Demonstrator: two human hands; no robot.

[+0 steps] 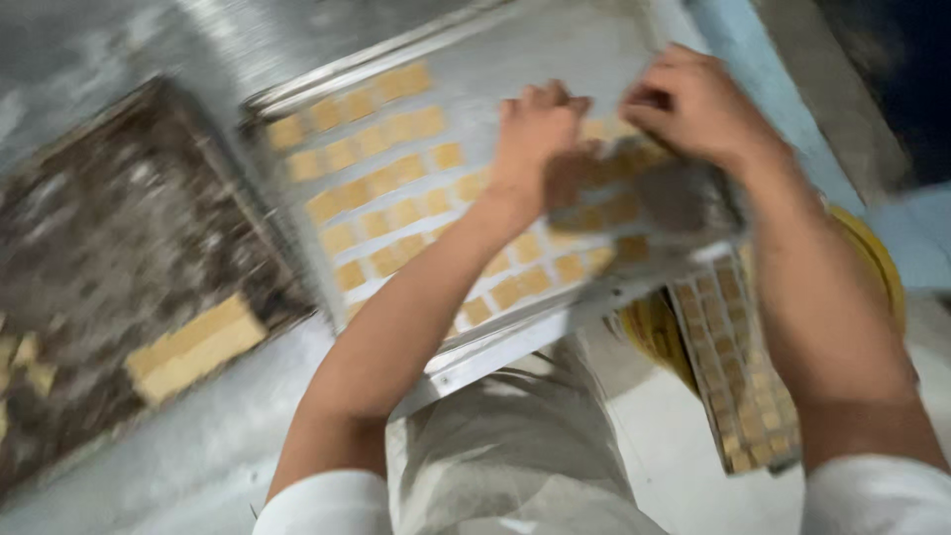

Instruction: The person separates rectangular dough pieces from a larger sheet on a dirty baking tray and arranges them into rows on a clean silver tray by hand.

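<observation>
Tan biscuit squares (604, 203) lie under both hands, left hand (535, 134) and right hand (693, 104), fingers curled pinching them.

2 hands (535, 139), 3 trays (555, 59), approx 45+ biscuit squares (381, 178)

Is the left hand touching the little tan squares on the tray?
Touching. The head view shows the left hand pressed flat on the tan squares in the metal tray, no gap visible, though the picture is blurred.

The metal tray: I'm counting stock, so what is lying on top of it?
Rows of small tan squares cover the metal tray. The left hand and right hand hide its far right part.
</observation>
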